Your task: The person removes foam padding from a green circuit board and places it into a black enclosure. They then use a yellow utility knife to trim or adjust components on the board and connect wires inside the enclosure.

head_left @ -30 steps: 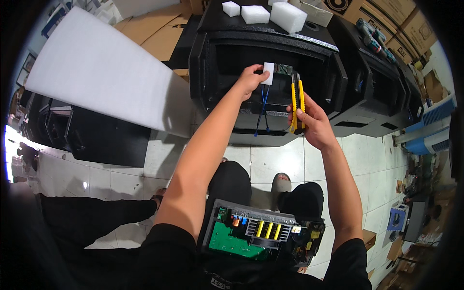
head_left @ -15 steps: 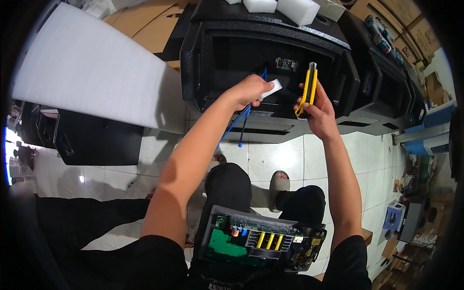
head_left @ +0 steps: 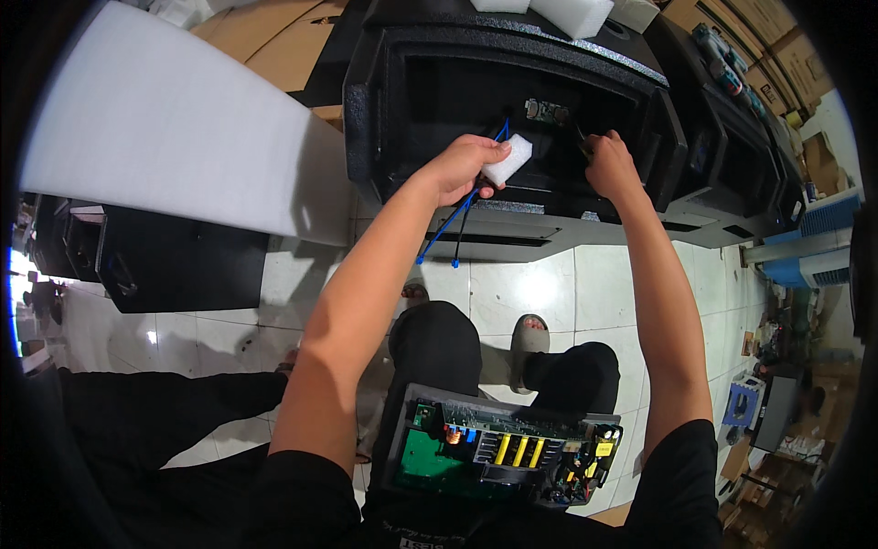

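Observation:
A black speaker cabinet (head_left: pixel 366 119) lies open toward me, with a small green circuit board (head_left: pixel 547 112) fixed inside it. At the cabinet's opening my left hand (head_left: pixel 457 169) pinches a small white foam block (head_left: pixel 508 157) together with blue and black wires (head_left: pixel 446 233) that hang down over the cabinet's front edge. My right hand (head_left: pixel 611 166) is closed in a fist inside the opening, just right of the small board. Only the dark tip of a hand tool (head_left: pixel 580 137) shows from the fist. A large amplifier circuit board (head_left: pixel 503 450) with yellow parts rests on my lap.
A big white foam sheet (head_left: pixel 165 137) leans at the left over another black cabinet (head_left: pixel 174 265). More black cabinets (head_left: pixel 732 156) stand to the right. White foam blocks (head_left: pixel 572 14) lie on top. Cardboard boxes sit at the back, and there is tiled floor (head_left: pixel 540 293) below.
Both hands have moved deeper into the cabinet opening. The yellow handles of the tool in my right hand are now hidden. My left hand still carries the foam block and wires.

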Available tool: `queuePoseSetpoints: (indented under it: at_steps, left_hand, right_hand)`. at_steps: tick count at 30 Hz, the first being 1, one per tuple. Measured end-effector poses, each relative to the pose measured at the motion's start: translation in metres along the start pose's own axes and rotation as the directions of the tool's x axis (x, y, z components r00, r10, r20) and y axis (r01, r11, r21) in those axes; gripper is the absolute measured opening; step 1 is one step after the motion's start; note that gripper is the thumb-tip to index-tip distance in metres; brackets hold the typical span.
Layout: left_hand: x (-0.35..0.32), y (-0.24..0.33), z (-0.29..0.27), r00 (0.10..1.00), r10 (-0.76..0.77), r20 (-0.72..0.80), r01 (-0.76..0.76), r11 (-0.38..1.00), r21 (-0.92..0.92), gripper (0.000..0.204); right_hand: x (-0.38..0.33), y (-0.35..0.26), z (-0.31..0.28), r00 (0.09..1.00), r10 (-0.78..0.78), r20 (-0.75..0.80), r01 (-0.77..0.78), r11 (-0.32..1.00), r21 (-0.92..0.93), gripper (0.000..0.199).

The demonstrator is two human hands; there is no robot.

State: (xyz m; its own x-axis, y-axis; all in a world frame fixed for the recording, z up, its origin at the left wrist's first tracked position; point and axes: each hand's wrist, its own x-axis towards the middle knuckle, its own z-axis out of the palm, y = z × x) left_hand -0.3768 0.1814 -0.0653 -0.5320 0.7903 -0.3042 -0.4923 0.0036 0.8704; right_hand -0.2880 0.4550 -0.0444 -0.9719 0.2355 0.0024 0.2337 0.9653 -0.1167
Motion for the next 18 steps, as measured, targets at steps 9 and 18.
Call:
queuePoseSetpoints:
  at_steps: [9, 18]
  left_hand:
    - [0.004, -0.006, -0.007, 0.998, 0.024, 0.063, -0.019, 0.997, -0.076, 0.032]
    - [0.007, -0.009, -0.006, 0.997, 0.054, 0.051, -0.052, 0.998, -0.046, 0.032]
  right_hand:
    - [-0.010, 0.006, -0.002, 0.989, 0.078, 0.121, -0.116, 0.934, 0.339, 0.047]
    - [-0.023, -0.064, -0.019, 0.996, 0.077, -0.038, -0.055, 0.912, 0.406, 0.048]
